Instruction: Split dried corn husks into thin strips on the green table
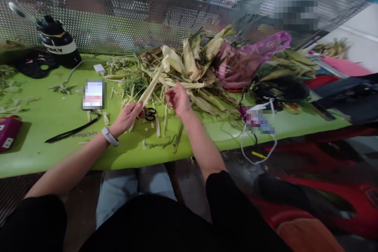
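My left hand [129,115] is closed on the lower end of a long pale corn husk strip [152,86], which slants up and away to the right. A white band circles that wrist. To the right of the strip, my right hand [178,100] is raised with its fingers partly curled and apart, and I see nothing in it. Behind both hands lies a heap of corn husks [190,61]. Black-handled scissors [150,114] rest on the green table [118,151] just right of my left hand, their blades hidden.
A black bottle [60,45] stands at the back left, near a phone [93,94] with a black strap. A purple box [9,132] sits at the left edge. Right of the husks is a pink plastic bag [236,63]. Perforated metal panel [132,15] closes off the back.
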`<state>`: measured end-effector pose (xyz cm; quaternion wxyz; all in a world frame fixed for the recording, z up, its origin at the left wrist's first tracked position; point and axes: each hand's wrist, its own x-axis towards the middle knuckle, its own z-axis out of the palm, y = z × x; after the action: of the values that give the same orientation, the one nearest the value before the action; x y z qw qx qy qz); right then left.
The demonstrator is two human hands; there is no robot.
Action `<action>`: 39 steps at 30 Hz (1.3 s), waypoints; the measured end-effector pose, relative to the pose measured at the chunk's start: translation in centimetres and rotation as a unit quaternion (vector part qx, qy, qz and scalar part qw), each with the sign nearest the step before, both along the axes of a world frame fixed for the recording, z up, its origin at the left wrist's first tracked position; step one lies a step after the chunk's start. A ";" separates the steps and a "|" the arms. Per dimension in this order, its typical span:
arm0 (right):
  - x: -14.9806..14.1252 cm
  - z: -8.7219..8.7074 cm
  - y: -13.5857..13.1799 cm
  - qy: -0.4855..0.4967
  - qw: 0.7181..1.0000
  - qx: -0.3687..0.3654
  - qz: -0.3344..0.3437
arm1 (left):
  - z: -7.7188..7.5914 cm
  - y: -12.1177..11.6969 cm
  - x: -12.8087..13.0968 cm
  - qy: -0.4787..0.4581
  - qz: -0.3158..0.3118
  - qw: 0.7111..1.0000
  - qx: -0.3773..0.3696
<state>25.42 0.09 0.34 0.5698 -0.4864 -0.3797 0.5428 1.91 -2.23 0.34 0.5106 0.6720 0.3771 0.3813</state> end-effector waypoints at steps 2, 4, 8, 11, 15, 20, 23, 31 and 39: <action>-2.6 -0.5 -1.2 -0.113 0.987 0.027 0.107 | -0.6 0.1 0.2 0.017 0.032 0.999 0.039; -4.7 -0.9 -2.1 -0.197 0.971 0.061 0.121 | -1.1 0.2 0.3 0.017 0.044 0.997 0.061; -5.6 -1.2 -2.5 -0.223 0.968 0.070 0.095 | -1.5 0.3 0.3 -0.025 0.028 0.999 -0.018; -4.4 -1.0 -2.2 -0.192 0.969 0.067 0.143 | -1.3 0.5 0.1 -0.067 0.013 0.995 -0.068; -3.5 -0.9 -2.0 -0.155 0.970 0.072 0.175 | -1.3 0.7 0.1 -0.131 0.019 0.987 -0.094; -4.5 -0.9 -2.3 -0.150 0.969 0.029 0.193 | -1.3 0.6 0.4 -0.157 0.047 0.985 -0.057; -4.9 -0.6 -2.3 -0.139 0.974 0.014 0.176 | -1.2 0.3 0.5 -0.144 0.057 0.987 -0.041; -4.0 0.0 -2.2 -0.100 0.989 0.049 0.101 | -1.5 0.9 -0.1 -0.102 -0.055 0.986 -0.121; -5.0 0.0 -3.2 -0.164 0.973 0.078 0.144 | -1.2 0.6 -0.1 -0.093 -0.127 0.971 -0.179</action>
<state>20.44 -3.11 0.33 0.4516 -0.4627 -0.5751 0.5012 1.77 -1.66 -0.84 0.6996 0.5740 0.3011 0.3007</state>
